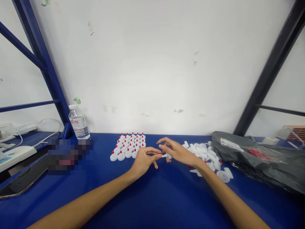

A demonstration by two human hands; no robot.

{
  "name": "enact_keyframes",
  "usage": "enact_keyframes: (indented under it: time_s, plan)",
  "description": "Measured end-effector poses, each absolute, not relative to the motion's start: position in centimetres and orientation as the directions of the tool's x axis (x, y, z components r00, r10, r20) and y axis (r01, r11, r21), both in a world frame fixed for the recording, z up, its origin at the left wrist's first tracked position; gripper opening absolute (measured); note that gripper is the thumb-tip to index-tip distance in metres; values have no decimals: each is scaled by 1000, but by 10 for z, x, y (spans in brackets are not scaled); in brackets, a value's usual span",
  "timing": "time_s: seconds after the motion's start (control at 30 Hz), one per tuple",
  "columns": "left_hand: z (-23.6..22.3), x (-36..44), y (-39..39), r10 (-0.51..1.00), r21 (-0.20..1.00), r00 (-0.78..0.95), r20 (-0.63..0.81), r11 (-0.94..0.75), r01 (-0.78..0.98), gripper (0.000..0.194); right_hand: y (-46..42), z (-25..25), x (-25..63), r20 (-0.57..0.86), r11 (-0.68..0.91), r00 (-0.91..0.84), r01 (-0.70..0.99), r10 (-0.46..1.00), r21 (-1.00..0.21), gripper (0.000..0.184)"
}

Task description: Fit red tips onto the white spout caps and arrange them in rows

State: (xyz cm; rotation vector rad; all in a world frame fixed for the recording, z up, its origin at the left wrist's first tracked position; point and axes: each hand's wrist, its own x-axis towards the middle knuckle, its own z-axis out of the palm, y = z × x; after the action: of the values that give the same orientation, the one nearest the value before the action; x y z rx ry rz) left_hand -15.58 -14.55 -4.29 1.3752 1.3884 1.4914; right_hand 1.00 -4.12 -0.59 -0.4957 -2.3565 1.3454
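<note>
My left hand (pixel 142 160) is closed in a pinch over the middle of the table, with a small red tip cap (pixel 160 152) at its fingertips. Facing it, my right hand (pixel 178 152) grips a white nozzle cap (pixel 168 156), whose thin spout points left toward the red piece. The fingers partly cover both parts, so I cannot tell whether they touch. Left of my hands stand rows of white nozzle caps with red tips (pixel 128 154), upright. A loose pile of white nozzle caps (pixel 202 151) lies beyond my right forearm, with some red bits among it.
A dark plastic bag (pixel 257 165) with red pieces showing lies at the right. At the left are a water bottle (pixel 79 124), a phone (pixel 23 178) and a power strip (pixel 16 156). The blue table (pixel 152 200) meets a white wall.
</note>
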Motion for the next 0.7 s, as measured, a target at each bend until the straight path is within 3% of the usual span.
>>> enact_keyframes:
  time_s: [0.23, 0.7]
  plan:
    - [-40, -155, -147, 935, 962, -260, 242, -196, 192, 29, -45, -1, 7, 219, 524, -799, 136, 560, -841, 41]
    - [-37, -157, -153, 933, 931, -235, 273, -195, 309, 25, -58, -10, -3, 263, 485, -819, 21, 510, -874, 41]
